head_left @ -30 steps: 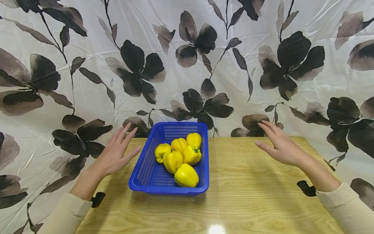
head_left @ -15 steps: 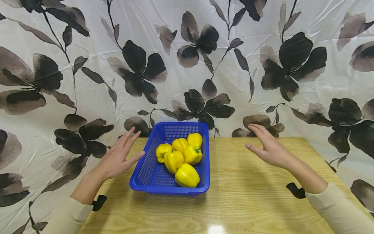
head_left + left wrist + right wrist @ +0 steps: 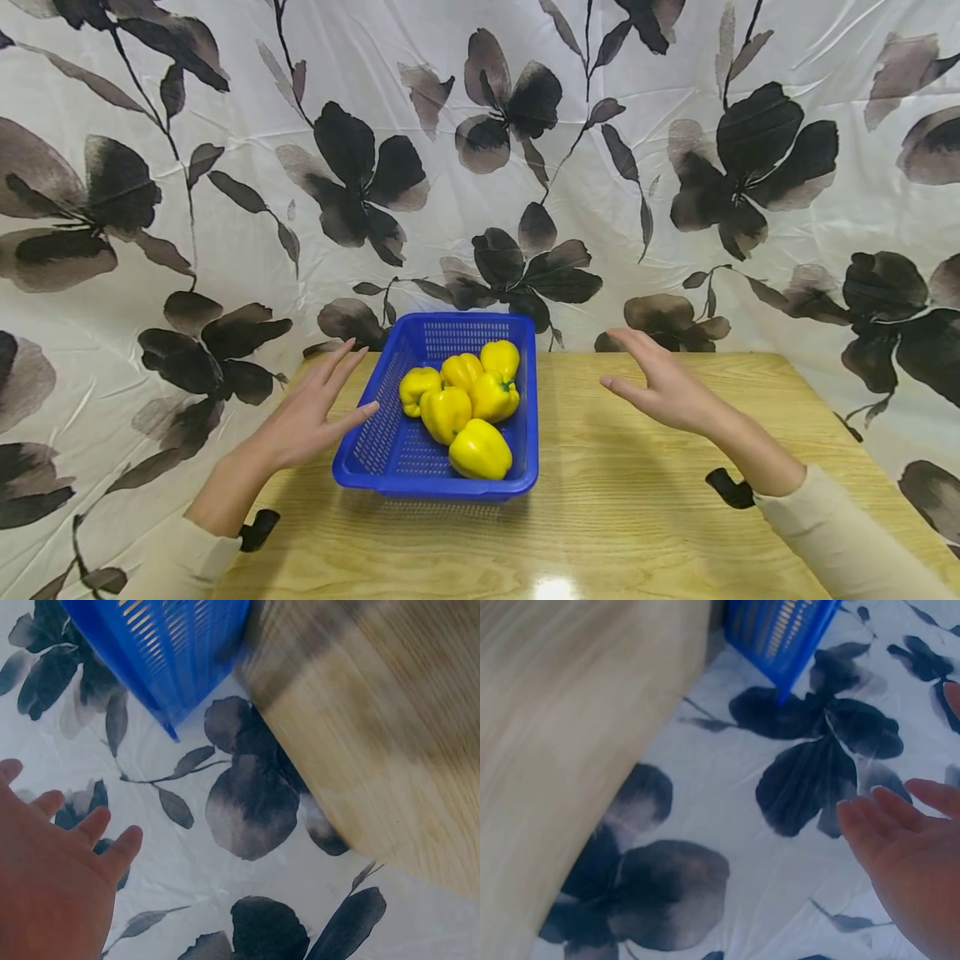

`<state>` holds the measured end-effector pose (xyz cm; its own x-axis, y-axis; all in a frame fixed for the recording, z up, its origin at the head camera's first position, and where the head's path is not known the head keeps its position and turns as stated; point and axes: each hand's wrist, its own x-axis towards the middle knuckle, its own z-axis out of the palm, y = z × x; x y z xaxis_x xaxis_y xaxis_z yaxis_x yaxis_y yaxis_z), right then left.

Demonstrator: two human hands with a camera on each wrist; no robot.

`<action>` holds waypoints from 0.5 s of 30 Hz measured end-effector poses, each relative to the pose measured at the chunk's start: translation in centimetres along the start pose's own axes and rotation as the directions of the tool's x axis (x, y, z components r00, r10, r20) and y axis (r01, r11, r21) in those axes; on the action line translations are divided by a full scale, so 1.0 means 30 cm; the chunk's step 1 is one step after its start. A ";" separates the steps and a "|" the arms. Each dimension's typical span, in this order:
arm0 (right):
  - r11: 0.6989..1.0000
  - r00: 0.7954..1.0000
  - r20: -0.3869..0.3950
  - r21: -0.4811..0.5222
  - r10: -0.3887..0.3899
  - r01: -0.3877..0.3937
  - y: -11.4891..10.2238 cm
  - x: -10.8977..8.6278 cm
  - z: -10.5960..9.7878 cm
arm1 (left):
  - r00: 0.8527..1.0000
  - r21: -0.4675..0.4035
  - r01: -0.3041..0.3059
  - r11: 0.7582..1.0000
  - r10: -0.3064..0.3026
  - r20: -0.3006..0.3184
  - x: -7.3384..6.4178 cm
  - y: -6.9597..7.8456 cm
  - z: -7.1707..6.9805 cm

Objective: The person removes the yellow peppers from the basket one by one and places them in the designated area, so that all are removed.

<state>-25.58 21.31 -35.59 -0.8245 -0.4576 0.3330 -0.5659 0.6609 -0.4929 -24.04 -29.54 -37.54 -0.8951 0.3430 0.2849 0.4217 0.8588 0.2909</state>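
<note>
A blue plastic basket (image 3: 527, 417) with perforated walls stands on the table, several yellow bell peppers (image 3: 480, 450) lying inside it. Just left of the basket is my left hand (image 3: 303, 421), fingers spread and extended, its thumb tip in line with the basket's left rim; whether it touches cannot be told. My right hand (image 3: 667, 387) hovers over the table to the right, well apart from the basket, with fingers straight and thumb apart. Neither hand holds anything. Part of the basket's wall (image 3: 187, 652) shows in the left wrist view, and its corner (image 3: 780, 645) in the right wrist view.
The wooden table (image 3: 615, 517) reaches back to a white cloth (image 3: 480, 208) printed with dark flowers, which hangs behind it and at both sides. A black strap piece (image 3: 258, 529) sits at the left wrist, another black piece (image 3: 729, 488) at the right.
My right hand has moved left, toward the basket. My left hand has shifted slightly right, closer to the basket's left rim. Basket and peppers have stayed in place.
</note>
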 end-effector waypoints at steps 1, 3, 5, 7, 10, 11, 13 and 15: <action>1.000 1.000 0.007 0.002 0.003 -0.003 -0.005 0.004 0.004 | 1.000 -0.009 0.002 1.000 -0.002 0.008 -0.002 0.000 0.003; 1.000 1.000 0.015 0.007 0.008 -0.008 -0.013 0.012 0.016 | 1.000 -0.025 0.012 1.000 -0.011 0.026 -0.005 0.002 0.009; 1.000 1.000 0.023 0.012 0.012 -0.012 -0.021 0.019 0.029 | 0.999 -0.043 0.024 0.999 -0.022 0.045 -0.009 0.005 0.016; 1.000 1.000 0.028 0.017 0.011 -0.011 -0.028 0.027 0.043 | 0.998 -0.051 0.030 0.998 -0.027 0.062 -0.015 0.010 0.022; 1.000 1.000 0.031 0.027 -0.005 0.004 -0.041 0.038 0.063 | 0.996 -0.057 0.045 0.997 -0.040 0.082 -0.021 0.017 0.032; 0.999 0.999 0.032 0.034 -0.011 0.010 -0.047 0.041 0.069 | 0.995 -0.057 0.047 0.997 -0.042 0.086 -0.023 0.020 0.034; 0.998 0.999 0.035 0.050 -0.025 0.023 -0.057 0.048 0.083 | 0.994 -0.057 0.055 0.997 -0.050 0.098 -0.027 0.024 0.039; 0.997 0.998 0.039 0.072 -0.039 0.036 -0.065 0.053 0.098 | 0.993 -0.063 0.060 0.996 -0.053 0.109 -0.030 0.029 0.044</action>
<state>-25.77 17.53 -36.45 -0.8010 -0.5057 0.3204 -0.5933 0.5998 -0.5369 -23.05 -28.61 -38.76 -0.9267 0.3362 0.1678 0.3752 0.8524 0.3643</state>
